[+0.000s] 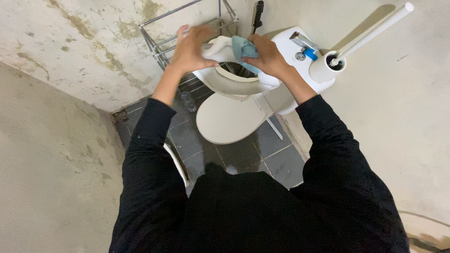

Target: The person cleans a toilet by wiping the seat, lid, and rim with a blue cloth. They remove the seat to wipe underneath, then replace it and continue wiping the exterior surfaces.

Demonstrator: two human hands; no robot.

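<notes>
Fingers of the left hand (192,47) clamp the raised toilet seat (234,82) at upper centre, steadying it. The right hand (267,56), fingers closed on a blue cloth (243,49), presses it against the seat's rim.

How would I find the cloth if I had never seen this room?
Look at the white toilet by the stained wall. At its raised seat, the right hand presses a small light blue cloth. It is the only soft blue thing; everything around is hard and white.

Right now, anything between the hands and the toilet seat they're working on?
Nothing visible. The left hand grips the raised toilet seat directly at its rim. The right hand presses a blue cloth against the seat; only that cloth lies between them.
</notes>
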